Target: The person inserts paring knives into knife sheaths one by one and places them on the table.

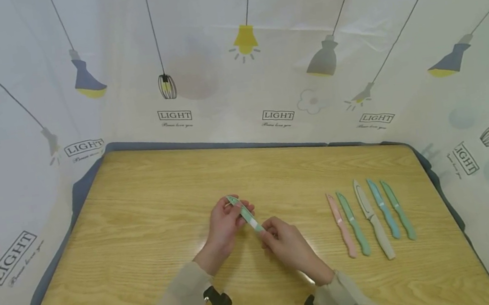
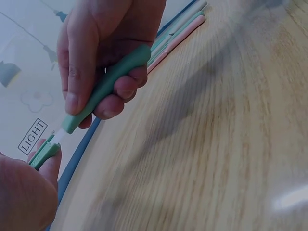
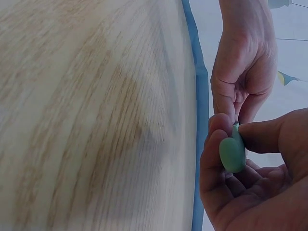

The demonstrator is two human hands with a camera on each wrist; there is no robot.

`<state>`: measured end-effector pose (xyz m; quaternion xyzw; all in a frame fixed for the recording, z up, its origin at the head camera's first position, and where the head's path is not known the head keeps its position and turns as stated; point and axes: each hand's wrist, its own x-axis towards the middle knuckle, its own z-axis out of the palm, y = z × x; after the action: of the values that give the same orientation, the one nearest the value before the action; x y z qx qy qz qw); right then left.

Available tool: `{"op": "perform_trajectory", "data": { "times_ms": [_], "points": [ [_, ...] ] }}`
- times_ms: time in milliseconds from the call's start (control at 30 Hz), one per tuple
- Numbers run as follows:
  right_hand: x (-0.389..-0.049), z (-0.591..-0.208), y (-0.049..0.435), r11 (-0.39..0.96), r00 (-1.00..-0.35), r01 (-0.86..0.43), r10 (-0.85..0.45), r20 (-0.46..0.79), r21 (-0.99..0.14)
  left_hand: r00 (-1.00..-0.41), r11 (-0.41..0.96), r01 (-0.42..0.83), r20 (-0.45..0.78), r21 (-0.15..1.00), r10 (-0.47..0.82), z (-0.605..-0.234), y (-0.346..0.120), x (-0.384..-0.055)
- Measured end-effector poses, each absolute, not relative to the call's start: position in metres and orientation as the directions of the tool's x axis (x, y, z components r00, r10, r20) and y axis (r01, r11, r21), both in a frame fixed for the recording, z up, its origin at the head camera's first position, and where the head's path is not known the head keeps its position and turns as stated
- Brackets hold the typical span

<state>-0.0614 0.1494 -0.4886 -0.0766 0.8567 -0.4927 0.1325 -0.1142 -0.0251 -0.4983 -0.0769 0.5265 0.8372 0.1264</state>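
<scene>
A small knife with a green handle (image 2: 110, 84) is held between both hands, over the middle of the table. My left hand (image 1: 222, 227) pinches its green blade sheath (image 1: 246, 215), which points up and away to the left. The handle lies in the curled fingers and under the thumb of my right hand (image 1: 290, 242). Between sheath and handle a short stretch of white blade (image 2: 58, 136) shows; the rest of the blade sits within the sheath. In the right wrist view the rounded handle end sticks out of the right hand.
To the right lie several knives side by side: a pink knife (image 1: 341, 226), a green knife (image 1: 354, 224), a larger cream knife (image 1: 374, 219), a blue knife (image 1: 384, 208) and another green knife (image 1: 398, 210). A lamp-printed curtain (image 1: 221, 110) surrounds the wooden table (image 1: 140, 194).
</scene>
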Motion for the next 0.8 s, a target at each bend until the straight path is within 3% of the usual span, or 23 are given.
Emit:
{"op": "perform_trajectory", "data": {
  "times_ms": [433, 667, 800],
  "points": [
    [-0.068, -0.493, 0.149, 0.470, -0.963, 0.004, -0.236, -0.130, -0.883, -0.959, -0.407, -0.282, -0.256, 0.869, 0.118, -0.502, -0.016, -0.110],
    [-0.071, -0.494, 0.150, 0.727, -0.968, -0.167, -0.249, -0.030, -0.666, -0.959, -0.374, -0.278, -0.277, 0.885, 0.057, -0.504, -0.017, -0.111],
    [-0.071, -0.492, 0.149, 0.802, -0.965, -0.209, -0.263, -0.016, -0.559, -0.961, -0.343, -0.275, -0.272, 0.898, 0.057, -0.506, -0.014, -0.110]
  ]
}}
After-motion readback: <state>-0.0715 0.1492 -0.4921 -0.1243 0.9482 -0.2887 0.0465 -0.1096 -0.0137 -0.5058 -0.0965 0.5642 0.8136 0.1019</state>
